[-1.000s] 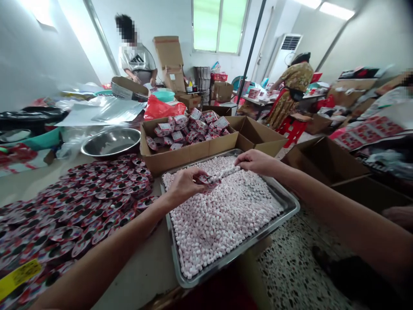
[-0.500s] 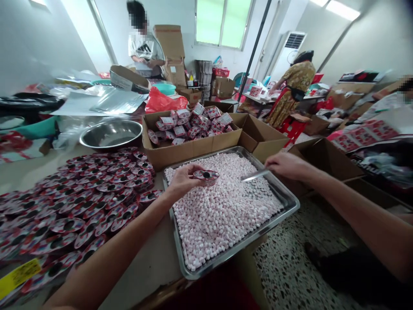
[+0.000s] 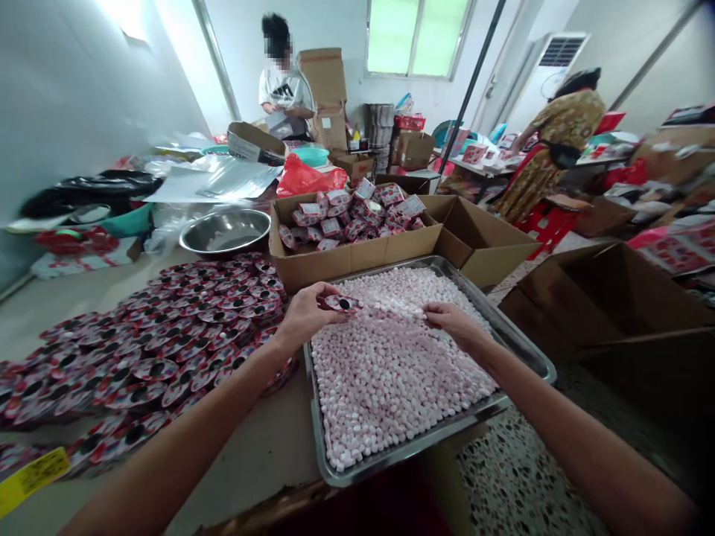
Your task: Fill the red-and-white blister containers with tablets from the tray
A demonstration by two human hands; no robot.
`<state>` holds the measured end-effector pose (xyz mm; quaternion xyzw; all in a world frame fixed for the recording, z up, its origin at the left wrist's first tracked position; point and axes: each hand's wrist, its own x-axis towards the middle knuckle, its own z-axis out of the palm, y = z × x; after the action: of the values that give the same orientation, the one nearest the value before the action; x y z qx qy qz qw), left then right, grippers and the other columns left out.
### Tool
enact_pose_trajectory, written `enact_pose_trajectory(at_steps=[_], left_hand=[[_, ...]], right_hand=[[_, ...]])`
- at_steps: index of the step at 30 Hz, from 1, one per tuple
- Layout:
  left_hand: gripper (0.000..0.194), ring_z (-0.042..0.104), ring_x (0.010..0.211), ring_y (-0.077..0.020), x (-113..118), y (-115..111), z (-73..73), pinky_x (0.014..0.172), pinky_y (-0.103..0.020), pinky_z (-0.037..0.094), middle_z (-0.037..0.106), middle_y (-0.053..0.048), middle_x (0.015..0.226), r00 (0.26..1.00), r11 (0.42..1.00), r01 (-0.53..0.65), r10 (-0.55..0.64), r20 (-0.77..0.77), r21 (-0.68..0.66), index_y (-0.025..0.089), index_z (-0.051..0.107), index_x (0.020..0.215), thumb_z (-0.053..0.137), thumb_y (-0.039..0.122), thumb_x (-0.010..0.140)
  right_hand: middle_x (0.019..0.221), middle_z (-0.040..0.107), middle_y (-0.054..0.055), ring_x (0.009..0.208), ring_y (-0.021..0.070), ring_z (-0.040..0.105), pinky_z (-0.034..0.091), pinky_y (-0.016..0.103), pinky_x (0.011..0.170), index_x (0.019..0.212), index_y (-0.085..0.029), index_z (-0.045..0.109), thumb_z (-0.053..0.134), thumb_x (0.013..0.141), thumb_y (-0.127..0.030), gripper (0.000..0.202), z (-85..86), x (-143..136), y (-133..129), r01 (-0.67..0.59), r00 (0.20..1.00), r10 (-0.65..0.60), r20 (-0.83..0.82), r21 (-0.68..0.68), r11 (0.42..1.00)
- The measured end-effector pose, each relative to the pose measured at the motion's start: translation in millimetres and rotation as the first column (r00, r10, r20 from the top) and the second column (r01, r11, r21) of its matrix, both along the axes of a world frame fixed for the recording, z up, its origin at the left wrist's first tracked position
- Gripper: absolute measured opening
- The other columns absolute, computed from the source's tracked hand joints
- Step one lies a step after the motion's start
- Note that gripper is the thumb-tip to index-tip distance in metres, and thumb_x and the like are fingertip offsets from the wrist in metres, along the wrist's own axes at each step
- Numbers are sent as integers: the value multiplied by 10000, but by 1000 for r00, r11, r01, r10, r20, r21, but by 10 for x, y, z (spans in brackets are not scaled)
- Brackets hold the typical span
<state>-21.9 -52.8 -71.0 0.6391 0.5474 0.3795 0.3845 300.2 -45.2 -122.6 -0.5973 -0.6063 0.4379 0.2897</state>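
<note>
My left hand (image 3: pixel 306 318) is closed on a small oval candy box (image 3: pixel 342 303), patterned red and white, with a dark round hole facing up. The box is held over the left part of a metal tray (image 3: pixel 391 460) filled with small pale pink and white candies (image 3: pixel 391 372). My right hand (image 3: pixel 450 321) pinches a narrow metal scoop (image 3: pixel 418 308) above the candies. The scoop carries a line of candies, and its tip points at the held box. Many similar oval boxes (image 3: pixel 156 368) stand packed together on the table to the left, holes up.
Behind the tray, a cardboard carton (image 3: pixel 357 257) holds a heap of the patterned boxes. A steel bowl (image 3: pixel 226 232) stands left of it. Open cartons (image 3: pixel 608 298) are on the right. Two people (image 3: pixel 284 93) work farther back. A yellow label (image 3: pixel 34 480) lies front left.
My right hand has moved left, bringing the scoop, now loaded with candies, toward the box. My left hand still holds the box. The view has turned slightly left.
</note>
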Motion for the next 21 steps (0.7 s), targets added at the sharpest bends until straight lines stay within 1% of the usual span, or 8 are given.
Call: enact_pose_trajectory(at_steps=[2, 4, 7, 10, 13, 16, 19, 21], left_hand=[[504, 647, 698, -155, 74, 1, 42, 612, -250, 509, 722, -29, 835, 997, 997, 35, -29, 73, -73, 164, 686, 980, 884, 243, 523], [518, 650, 679, -156, 176, 0, 68, 601, -262, 531, 720, -38, 817, 986, 988, 81, -60, 153, -135, 152, 672, 970, 891, 241, 509], [538, 660, 668, -159, 313, -21, 92, 604, -275, 553, 720, -45, 804, 968, 973, 153, -113, 223, -171, 147, 659, 967, 903, 260, 502], [540, 668, 658, -161, 394, -64, 132, 582, -261, 544, 718, -43, 783, 960, 964, 191, -144, 242, -183, 143, 647, 966, 901, 273, 508], [537, 651, 613, -151, 434, -99, 161, 541, -243, 521, 700, -34, 729, 966, 967, 175, -133, 220, -185, 135, 644, 941, 904, 287, 497], [536, 636, 571, -145, 458, -100, 118, 507, -236, 498, 688, -25, 688, 962, 968, 189, -148, 228, -166, 138, 639, 929, 910, 320, 504], [522, 654, 599, -152, 469, -89, 30, 513, -232, 498, 704, -32, 720, 952, 967, 212, -170, 256, -144, 148, 632, 926, 908, 350, 532], [514, 665, 637, -154, 454, -99, -14, 535, -230, 502, 714, -38, 760, 946, 969, 211, -170, 275, -128, 150, 634, 922, 909, 351, 538]], right_hand=[[649, 494, -24, 623, 116, 452, 388, 253, 633, 719, -194, 561, 609, 634, -438, 263, 247, 57, -3, -28, 993, 28, -118, -6, 1000], [639, 486, -28, 610, 108, 433, 369, 254, 623, 715, -186, 563, 639, 618, -429, 272, 499, 65, 12, -81, 987, 80, -136, 2, 997], [601, 492, -31, 577, 98, 404, 315, 254, 584, 715, -168, 587, 598, 649, -383, 225, 824, 21, 79, -188, 982, 188, 2, 41, 981], [564, 492, -37, 550, 96, 394, 291, 255, 555, 698, -165, 611, 538, 672, -330, 182, 1089, -31, 181, -298, 937, 276, 213, 77, 952], [550, 510, -41, 530, 95, 407, 287, 257, 540, 743, -164, 682, 527, 686, -269, 196, 1329, -104, 286, -381, 845, 313, 434, 76, 921], [547, 553, -30, 539, 95, 446, 302, 263, 570, 768, -167, 746, 579, 707, -214, 184, 1545, -240, 361, -448, 707, 306, 637, 69, 891], [566, 593, -10, 584, 103, 497, 333, 266, 623, 751, -167, 771, 642, 713, -181, 135, 1740, -436, 355, -505, 592, 280, 756, 77, 860], [585, 605, 2, 619, 117, 522, 350, 273, 651, 747, -164, 776, 664, 718, -169, 117, 1870, -558, 276, -510, 560, 242, 792, 99, 855]])
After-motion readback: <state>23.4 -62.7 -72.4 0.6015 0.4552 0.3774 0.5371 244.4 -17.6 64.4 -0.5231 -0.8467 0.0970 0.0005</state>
